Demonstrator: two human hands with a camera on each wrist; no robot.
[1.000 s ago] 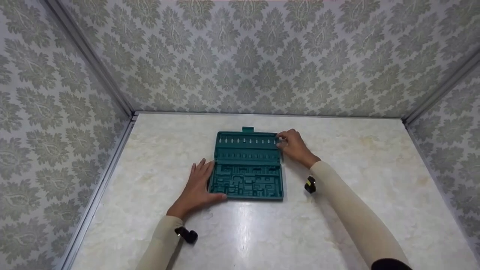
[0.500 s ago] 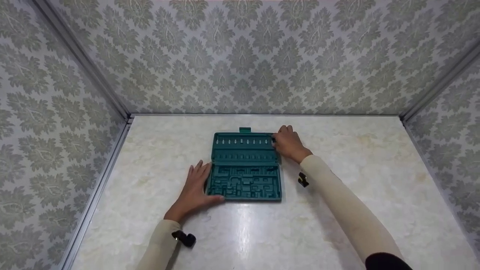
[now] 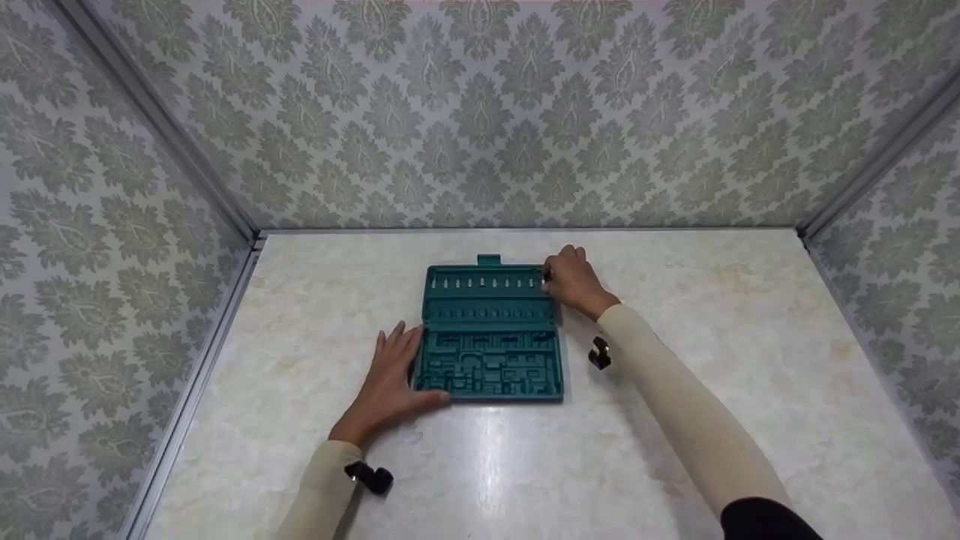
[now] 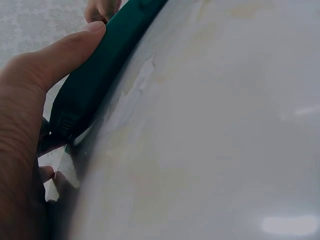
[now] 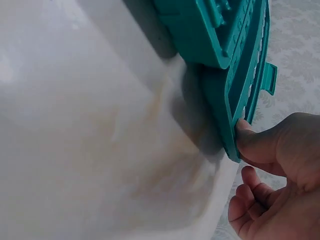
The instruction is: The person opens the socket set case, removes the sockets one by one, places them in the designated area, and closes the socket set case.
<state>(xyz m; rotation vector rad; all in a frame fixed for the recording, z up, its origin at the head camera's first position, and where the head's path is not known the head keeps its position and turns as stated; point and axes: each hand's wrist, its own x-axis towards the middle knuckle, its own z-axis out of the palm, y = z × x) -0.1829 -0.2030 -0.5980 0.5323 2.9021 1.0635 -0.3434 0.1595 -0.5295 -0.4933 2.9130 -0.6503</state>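
A green plastic tool case (image 3: 487,360) lies unfolded on the table, its moulded tray towards me and its lid (image 3: 487,307) at the back. Across the lid runs a row of small silver bits (image 3: 482,283). My left hand (image 3: 386,382) lies spread round the case's near left corner, thumb along the front edge, fingers straight down the left side. At the lid's far right corner, my right hand (image 3: 576,283) has its thumb and finger at the rim. In the right wrist view the thumb (image 5: 255,142) presses that rim, other fingers curled below; what lies behind the lid is hidden.
The case's latch tab (image 3: 489,259) sticks out at the back. Patterned walls (image 3: 480,112) enclose the pale table (image 3: 712,337) on the left, back and right. A black camera (image 3: 369,477) hangs at the left wrist, another (image 3: 599,352) at the right.
My right hand has closed in on the lid's far right corner, its fingers drawn together and now covering the row's end. The left hand keeps its place on the case.
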